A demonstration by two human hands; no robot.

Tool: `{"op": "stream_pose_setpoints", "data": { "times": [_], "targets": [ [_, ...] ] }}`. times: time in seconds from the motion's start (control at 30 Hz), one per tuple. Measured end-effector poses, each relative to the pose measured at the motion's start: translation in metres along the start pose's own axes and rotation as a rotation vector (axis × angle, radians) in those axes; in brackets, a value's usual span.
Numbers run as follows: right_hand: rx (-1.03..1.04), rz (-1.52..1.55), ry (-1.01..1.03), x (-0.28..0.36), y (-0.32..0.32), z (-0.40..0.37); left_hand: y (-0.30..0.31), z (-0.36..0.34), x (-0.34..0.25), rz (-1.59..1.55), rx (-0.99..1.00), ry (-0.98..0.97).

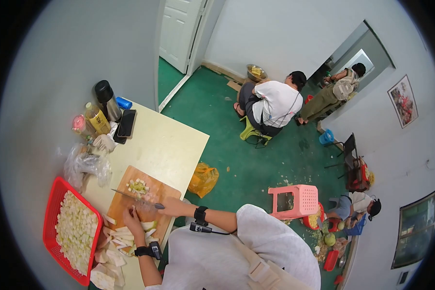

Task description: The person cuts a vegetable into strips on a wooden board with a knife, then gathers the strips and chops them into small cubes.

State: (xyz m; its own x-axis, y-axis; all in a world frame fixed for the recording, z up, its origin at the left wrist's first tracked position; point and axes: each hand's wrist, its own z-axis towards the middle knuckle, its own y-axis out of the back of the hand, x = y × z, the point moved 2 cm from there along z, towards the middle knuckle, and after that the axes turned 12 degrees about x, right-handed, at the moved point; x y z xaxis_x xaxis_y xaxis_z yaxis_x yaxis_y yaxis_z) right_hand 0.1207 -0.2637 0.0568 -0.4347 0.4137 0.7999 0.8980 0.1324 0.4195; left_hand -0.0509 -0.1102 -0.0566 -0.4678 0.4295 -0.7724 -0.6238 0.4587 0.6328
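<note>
My right hand (176,208) has its fingers wrapped round the knife (136,198) over the cutting board (163,192), by diced pieces (138,186); a slip could nick my nearby left hand (132,220), whose fingers' hold I cannot tell.

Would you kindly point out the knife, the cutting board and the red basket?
Knife (133,196): head view, on the blade.
Cutting board (160,188): head view, on bare wood toward its upper right.
Red basket (57,197): head view, on its left wall.
</note>
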Motion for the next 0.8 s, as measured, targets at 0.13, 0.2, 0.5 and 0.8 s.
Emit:
{"op": "stream_pose_setpoints", "data": {
  "times": [0.13,0.2,0.5,0.8],
  "targets": [
    [-0.117,-0.121,0.048,-0.007,-0.006,0.015,0.001,0.004,-0.001,-0.010,-0.005,0.006],
    [-0.126,-0.109,0.119,-0.008,-0.007,0.016,0.003,0.001,-0.007,-0.057,0.001,0.077],
    [0.064,0.057,-0.127,-0.006,-0.008,0.014,0.019,-0.006,0.001,0.023,-0.140,0.029],
    [0.126,0.111,-0.150,-0.001,-0.015,0.018,0.023,-0.012,-0.006,0.040,-0.170,0.082]
  ]
}}
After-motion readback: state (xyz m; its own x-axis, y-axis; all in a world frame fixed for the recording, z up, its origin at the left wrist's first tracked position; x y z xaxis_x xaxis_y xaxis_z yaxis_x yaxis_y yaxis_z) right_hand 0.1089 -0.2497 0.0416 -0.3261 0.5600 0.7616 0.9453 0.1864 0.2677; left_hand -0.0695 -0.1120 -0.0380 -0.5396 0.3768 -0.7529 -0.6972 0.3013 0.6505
